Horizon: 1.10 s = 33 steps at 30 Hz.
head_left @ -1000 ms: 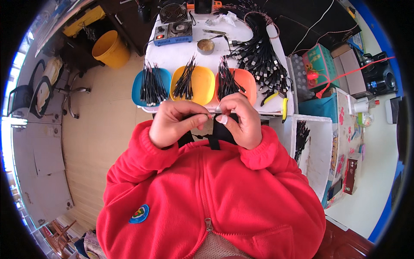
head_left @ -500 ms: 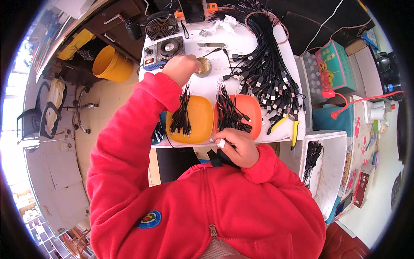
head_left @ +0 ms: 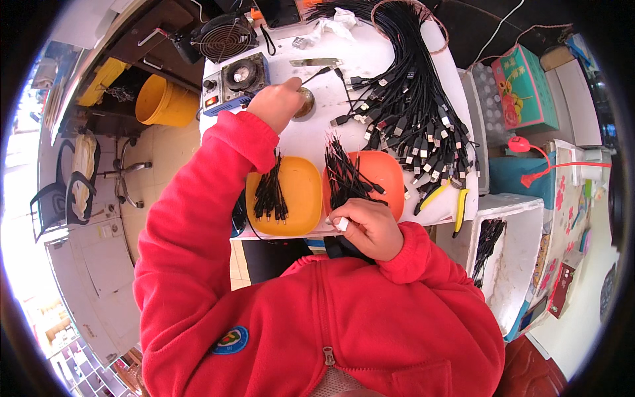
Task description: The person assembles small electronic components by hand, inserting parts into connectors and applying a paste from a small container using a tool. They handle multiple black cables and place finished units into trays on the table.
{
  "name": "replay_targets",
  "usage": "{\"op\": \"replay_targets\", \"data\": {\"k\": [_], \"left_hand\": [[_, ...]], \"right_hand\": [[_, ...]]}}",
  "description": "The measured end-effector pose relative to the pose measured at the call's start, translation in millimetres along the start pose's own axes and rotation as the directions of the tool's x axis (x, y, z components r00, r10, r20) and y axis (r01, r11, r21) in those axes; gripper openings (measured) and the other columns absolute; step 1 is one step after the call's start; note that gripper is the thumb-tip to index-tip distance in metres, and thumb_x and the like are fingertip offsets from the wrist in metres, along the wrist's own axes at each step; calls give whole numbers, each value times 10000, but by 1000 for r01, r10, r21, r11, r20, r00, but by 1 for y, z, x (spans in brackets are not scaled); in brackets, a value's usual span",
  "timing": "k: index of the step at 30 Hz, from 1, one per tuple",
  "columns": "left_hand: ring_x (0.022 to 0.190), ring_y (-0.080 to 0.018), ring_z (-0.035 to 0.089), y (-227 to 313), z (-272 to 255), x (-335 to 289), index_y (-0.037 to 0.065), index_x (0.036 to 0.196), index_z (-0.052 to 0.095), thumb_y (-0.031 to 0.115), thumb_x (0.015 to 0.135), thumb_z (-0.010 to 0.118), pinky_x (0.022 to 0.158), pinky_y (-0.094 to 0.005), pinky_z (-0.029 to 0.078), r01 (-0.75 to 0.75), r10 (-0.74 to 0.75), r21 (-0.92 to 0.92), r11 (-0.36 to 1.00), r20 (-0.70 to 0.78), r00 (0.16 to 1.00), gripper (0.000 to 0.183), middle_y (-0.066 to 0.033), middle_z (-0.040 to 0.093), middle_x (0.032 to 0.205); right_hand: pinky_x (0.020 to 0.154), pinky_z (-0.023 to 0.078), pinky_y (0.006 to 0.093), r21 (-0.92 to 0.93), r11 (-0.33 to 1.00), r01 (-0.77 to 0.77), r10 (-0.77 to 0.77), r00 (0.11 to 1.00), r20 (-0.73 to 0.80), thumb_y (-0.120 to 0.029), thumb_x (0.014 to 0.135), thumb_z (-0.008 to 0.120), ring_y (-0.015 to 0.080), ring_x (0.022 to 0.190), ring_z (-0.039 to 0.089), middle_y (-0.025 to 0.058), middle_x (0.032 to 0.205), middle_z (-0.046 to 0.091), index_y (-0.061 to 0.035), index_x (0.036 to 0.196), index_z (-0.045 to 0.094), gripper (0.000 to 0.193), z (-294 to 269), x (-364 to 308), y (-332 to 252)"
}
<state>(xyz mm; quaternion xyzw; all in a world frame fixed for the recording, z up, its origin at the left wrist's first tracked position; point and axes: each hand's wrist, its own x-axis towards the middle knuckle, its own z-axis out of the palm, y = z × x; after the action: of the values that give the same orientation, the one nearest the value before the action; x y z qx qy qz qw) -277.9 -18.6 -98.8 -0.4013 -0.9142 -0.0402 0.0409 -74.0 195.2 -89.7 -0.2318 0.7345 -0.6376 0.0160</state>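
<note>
My left hand [head_left: 274, 106] is closed, its fingertips at the rim of a small round tin [head_left: 305, 104]; what they pinch is hidden. A thin black cable [head_left: 322, 71] runs from beside those fingertips toward the upper right. My right hand [head_left: 370, 228] is closed on a small white block-like piece [head_left: 342, 223] at the table's front edge. Just beyond it, black cables with bare wire ends [head_left: 345, 175] lie on an orange-red tray [head_left: 393, 173]. More short black cables [head_left: 270, 192] lie on a yellow tray [head_left: 303, 198] to the left.
A large bundle of black USB cables [head_left: 417, 106] covers the table's right side. Yellow-handled pliers [head_left: 459, 210] lie at the front right. A blue-and-grey device [head_left: 239, 81] with a lit switch stands behind my left hand, near a fan [head_left: 226, 41]. A white box [head_left: 512, 264] stands right of the table.
The table and its things sit slightly differently in view as the head shifts. My left hand stays by the tin, and my right hand still grips the white piece.
</note>
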Motion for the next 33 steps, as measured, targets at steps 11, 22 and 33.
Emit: {"op": "replay_targets", "data": {"k": [11, 22, 33], "left_hand": [[798, -351, 649, -4, -23, -17, 16, 789, 635, 31, 772, 613, 695, -430, 539, 77, -78, -26, 997, -15, 997, 32, -140, 559, 925], [819, -356, 608, -59, -59, -54, 20, 900, 629, 19, 806, 663, 724, -411, 498, 395, -404, -84, 915, -223, 887, 100, -149, 579, 887], [836, -346, 612, -95, -42, -39, 26, 862, 676, 35, 794, 652, 756, -415, 508, 364, -358, 10, 931, -157, 920, 73, -135, 576, 874]], "right_hand": [[665, 495, 351, -36, 997, -68, 70, 996, 60, -28, 869, 591, 288, 743, 634, 121, 827, 636, -6, 966, 620, 104, -2, -6, -7], [673, 497, 359, -34, 995, -97, 99, 992, 79, -15, 853, 580, 298, 765, 642, 134, 852, 648, -11, 957, 630, 115, 8, -12, -13], [693, 497, 371, -104, 992, -65, 73, 995, 74, -11, 831, 578, 314, 770, 637, 140, 849, 644, -12, 968, 628, 146, 9, -8, -10]]}}
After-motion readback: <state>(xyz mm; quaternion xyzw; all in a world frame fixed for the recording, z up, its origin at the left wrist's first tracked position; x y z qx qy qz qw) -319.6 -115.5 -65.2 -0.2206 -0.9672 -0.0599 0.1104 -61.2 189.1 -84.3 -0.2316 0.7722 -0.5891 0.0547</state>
